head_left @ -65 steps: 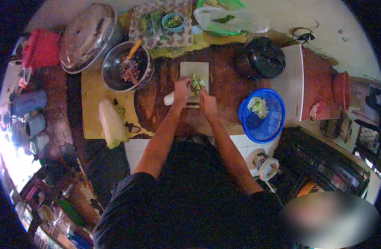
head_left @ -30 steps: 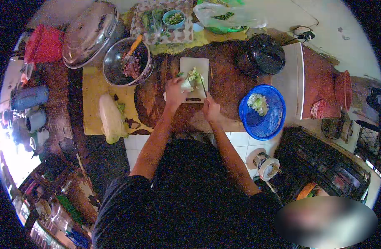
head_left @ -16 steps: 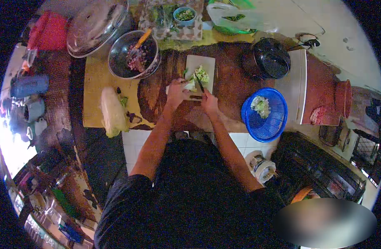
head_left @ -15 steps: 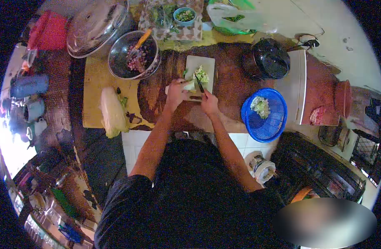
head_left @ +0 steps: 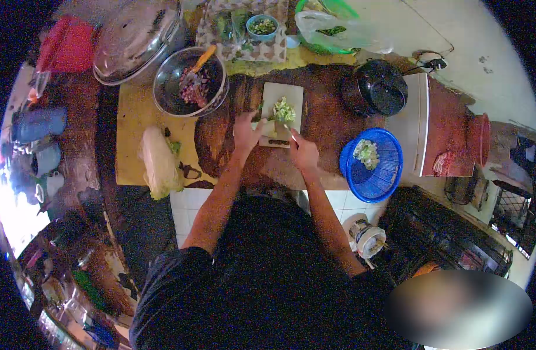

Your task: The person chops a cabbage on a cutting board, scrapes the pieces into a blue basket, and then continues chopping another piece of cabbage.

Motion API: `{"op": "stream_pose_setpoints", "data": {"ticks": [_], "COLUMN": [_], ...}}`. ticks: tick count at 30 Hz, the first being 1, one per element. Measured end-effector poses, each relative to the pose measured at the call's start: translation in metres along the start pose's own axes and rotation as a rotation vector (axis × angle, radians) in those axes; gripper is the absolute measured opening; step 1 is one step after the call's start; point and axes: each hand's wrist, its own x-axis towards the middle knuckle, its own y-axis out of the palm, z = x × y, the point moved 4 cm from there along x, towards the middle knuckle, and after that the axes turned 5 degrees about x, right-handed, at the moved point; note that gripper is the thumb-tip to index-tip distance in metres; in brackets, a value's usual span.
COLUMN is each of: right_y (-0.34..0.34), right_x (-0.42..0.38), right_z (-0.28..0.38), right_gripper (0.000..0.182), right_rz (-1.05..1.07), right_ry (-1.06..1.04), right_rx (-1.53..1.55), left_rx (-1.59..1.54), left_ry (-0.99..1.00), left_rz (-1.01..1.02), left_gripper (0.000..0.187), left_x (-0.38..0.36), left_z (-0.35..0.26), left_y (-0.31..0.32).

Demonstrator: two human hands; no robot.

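Note:
On the white cutting board (head_left: pixel 271 91) lies a small heap of chopped cabbage (head_left: pixel 284 109). My left hand (head_left: pixel 246 134) is closed on a pale piece of cabbage (head_left: pixel 262 126) at the board's left edge. A knife (head_left: pixel 293 135) is in my right hand (head_left: pixel 303 154), its handle gripped at the board's lower right. The blade is small and blurred, close to the cabbage piece. To the right, more chopped cabbage (head_left: pixel 366 154) sits in a blue basket (head_left: pixel 390 154). A large whole cabbage (head_left: pixel 159 163) rests on the left of the table.
A bowl (head_left: pixel 163 93) of reddish chopped pieces with an orange-handled utensil stands at the upper left. Behind are a large lidded pot (head_left: pixel 134 35), an egg tray (head_left: pixel 268 53) carrying a small blue bowl (head_left: pixel 261 36), and a plastic bag (head_left: pixel 332 32). A black pot (head_left: pixel 379 90) stands right.
The knife has shifted down and right with my right hand, and its blade shows less over the chopped heap. My left hand stays at the cabbage piece. The whole view has shifted slightly.

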Motion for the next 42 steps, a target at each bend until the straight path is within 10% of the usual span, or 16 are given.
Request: {"op": "stream_pose_setpoints", "data": {"ticks": [3, 12, 18, 27, 31, 40, 42], "right_y": [-0.003, -0.001, 0.012, 0.017, 0.005, 0.028, 0.028], "right_x": [-0.006, -0.04, -0.055, -0.059, -0.058, -0.063, -0.061], "right_z": [-0.013, -0.046, -0.055, -0.053, -0.009, -0.033, -0.045], "right_gripper": [0.033, 0.032, 0.033, 0.037, 0.041, 0.036, 0.035], "right_rz": [-0.056, -0.014, -0.062, 0.021, 0.17, -0.195, -0.071], "right_ry": [0.008, 0.151, -0.025, 0.061, 0.103, -0.1, 0.123], "right_rx": [0.042, 0.078, 0.188, 0.112, -0.005, 0.281, 0.364], "left_rx": [0.223, -0.146, -0.06, 0.135, 0.087, -0.055, -0.186], "left_ry": [-0.24, -0.047, 0.543, -0.019, 0.117, 0.195, 0.11], "left_rz": [0.068, 0.236, 0.364, 0.535, 0.398, 0.477, 0.489], "left_gripper": [0.046, 0.017, 0.013, 0.029, 0.039, 0.041, 0.04], "left_x": [0.013, 0.033, 0.027, 0.021, 0.013, 0.006, 0.01], "left_z": [-0.006, -0.01, 0.003, -0.003, -0.009, 0.013, -0.004], "left_y": [0.006, 0.007, 0.004, -0.027, -0.011, 0.025, 0.008]}}
